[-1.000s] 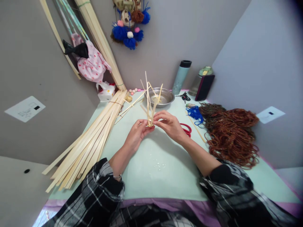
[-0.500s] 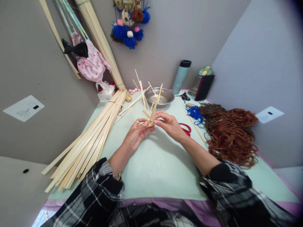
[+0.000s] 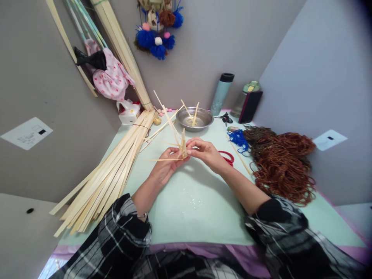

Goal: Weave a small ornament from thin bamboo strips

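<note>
Above the middle of the table my two hands meet around a small woven piece of bamboo strips (image 3: 184, 150). Its loose strip ends stick up and out to the left. My left hand (image 3: 167, 162) grips its left side, fingers curled beneath. From the right, my right hand (image 3: 205, 153) pinches it between thumb and fingers. The fingers cover part of the weave. Beyond the hands stands a metal bowl (image 3: 207, 123) with strips lying in it. Red-handled scissors (image 3: 227, 158) lie just right of my right hand, partly hidden by it.
A bundle of flat bamboo strips (image 3: 107, 174) spreads along the left. On the right lies a heap of brown yarn (image 3: 285, 166) beside blue yarn (image 3: 238, 139). A tumbler (image 3: 221, 95), keys (image 3: 226, 117) and a bottle with a dark phone (image 3: 251, 106) stand behind. Water drops dot the tabletop.
The woven piece has turned in my hands. Its long strips now lean further left, and one points straight left across my left hand. Both hands stay in about the same place.
</note>
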Demonstrator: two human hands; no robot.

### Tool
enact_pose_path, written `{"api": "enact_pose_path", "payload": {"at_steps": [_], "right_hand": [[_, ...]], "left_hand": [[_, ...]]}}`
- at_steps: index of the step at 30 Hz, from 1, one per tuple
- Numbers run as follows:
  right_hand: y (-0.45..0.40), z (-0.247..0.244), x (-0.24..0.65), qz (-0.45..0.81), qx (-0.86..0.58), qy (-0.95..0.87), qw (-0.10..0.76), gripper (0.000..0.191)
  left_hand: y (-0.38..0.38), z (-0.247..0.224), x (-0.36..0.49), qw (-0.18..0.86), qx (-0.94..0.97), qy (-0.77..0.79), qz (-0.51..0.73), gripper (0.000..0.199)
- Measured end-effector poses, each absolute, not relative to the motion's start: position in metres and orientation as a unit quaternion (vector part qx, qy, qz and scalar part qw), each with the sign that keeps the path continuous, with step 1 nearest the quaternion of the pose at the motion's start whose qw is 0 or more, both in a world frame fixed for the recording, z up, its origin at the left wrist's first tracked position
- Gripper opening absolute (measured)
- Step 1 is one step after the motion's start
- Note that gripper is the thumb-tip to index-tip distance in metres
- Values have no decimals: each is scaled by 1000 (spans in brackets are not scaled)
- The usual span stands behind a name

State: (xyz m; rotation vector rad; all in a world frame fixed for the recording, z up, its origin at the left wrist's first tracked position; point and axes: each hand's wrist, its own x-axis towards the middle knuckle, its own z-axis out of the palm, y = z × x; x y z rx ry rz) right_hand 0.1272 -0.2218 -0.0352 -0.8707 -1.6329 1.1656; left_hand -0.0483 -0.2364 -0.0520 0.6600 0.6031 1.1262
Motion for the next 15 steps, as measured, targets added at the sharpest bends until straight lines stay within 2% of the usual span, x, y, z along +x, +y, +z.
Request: {"api": "enact_pose_path", "payload": {"at_steps": [6, 15], "right_hand": [[-223, -34, 126, 477, -359, -659, 458, 25], [-220, -38, 126, 491, -362, -625, 487, 30]], "left_hand": [[-237, -51, -49, 740, 349, 292, 494, 32], [-239, -49, -46, 700, 365, 314, 528, 40]]}}
